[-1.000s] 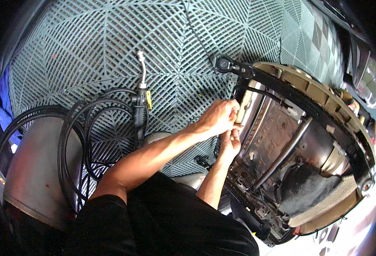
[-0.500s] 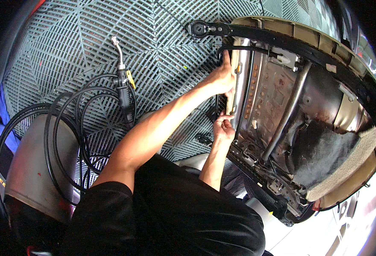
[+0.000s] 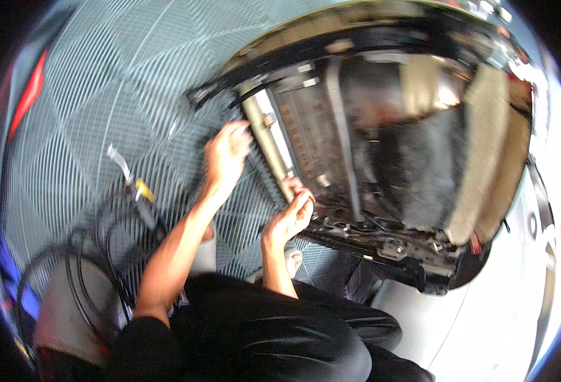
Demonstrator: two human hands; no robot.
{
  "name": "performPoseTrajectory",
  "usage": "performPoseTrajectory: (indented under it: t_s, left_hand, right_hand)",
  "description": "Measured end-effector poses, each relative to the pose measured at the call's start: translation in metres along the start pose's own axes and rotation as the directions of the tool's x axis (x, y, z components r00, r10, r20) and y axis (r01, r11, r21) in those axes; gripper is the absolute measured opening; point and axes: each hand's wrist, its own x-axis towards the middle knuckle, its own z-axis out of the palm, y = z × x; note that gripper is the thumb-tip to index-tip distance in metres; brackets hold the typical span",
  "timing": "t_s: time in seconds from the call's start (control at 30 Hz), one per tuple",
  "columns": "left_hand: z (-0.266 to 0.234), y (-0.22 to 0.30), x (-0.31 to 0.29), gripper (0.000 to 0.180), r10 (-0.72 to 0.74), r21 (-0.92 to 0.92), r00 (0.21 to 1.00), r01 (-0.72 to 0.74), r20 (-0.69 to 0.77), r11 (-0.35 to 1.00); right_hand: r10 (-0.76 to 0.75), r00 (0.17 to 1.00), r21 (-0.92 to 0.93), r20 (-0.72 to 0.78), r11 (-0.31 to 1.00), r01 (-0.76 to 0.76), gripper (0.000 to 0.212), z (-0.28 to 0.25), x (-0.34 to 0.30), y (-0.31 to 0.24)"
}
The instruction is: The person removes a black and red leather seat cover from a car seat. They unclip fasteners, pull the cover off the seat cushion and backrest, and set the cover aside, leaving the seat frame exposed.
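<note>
An upturned car seat (image 3: pixel 401 153) shows its metal underside, with beige upholstery around it. Along its left side runs a beige trim strip (image 3: pixel 264 137) beside a bright metal bar. My left hand (image 3: pixel 226 156) hovers just left of the strip, apart from it. Its fingers are loosely bent and spread, blurred by motion, with nothing visible in them. At the strip's lower end, my right hand (image 3: pixel 287 219) has its fingers pinched on the edge; the fingertips are partly blurred.
Left of my arms lies a spray gun (image 3: pixel 137 194) with a yellow tag and a coiled black hose (image 3: pixel 70 254). A grey cylindrical stool (image 3: pixel 70 299) stands at the lower left. Grey slatted floor tiles (image 3: pixel 146 70) surround the seat; a white surface (image 3: pixel 471 318) lies at the right.
My left hand has come off the strip's upper part and drawn back to the left. My right hand stays at the lower end. The whole view has shifted and turned.
</note>
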Motion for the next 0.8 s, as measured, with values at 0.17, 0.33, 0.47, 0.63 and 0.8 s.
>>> performPoseTrajectory:
  t_s: [0.17, 0.33, 0.47, 0.63, 0.8]
  left_hand:
    - [0.010, 0.105, -0.015, 0.020, 0.259, 0.423, 0.922, -0.364, 0.287, 0.830]
    - [0.042, 0.199, -0.025, 0.017, 0.521, 0.411, 0.781, -0.625, 0.345, 0.664]
    - [0.080, 0.255, -0.043, 0.017, 0.641, 0.294, 0.638, -0.768, 0.426, 0.569]
    - [0.131, 0.302, -0.052, 0.014, 0.603, 0.174, 0.560, -0.798, 0.568, 0.577]
    - [0.186, 0.296, -0.042, 0.016, 0.543, 0.164, 0.479, -0.833, 0.689, 0.528]
  right_hand:
    - [0.059, 0.989, 0.392, -0.133, 0.920, -0.002, 0.028, -0.020, 0.069, -0.095]
    - [-0.080, 0.958, 0.544, -0.275, 0.808, 0.224, 0.027, -0.053, 0.118, -0.204]
    - [-0.159, 0.920, 0.577, -0.358, 0.737, 0.352, 0.027, -0.102, 0.140, -0.259]
    - [-0.419, 0.756, 0.417, -0.503, 0.648, 0.637, 0.026, -0.146, 0.165, -0.314]
    - [-0.278, 0.906, 0.587, -0.319, 0.693, 0.419, 0.022, -0.161, 0.184, -0.312]
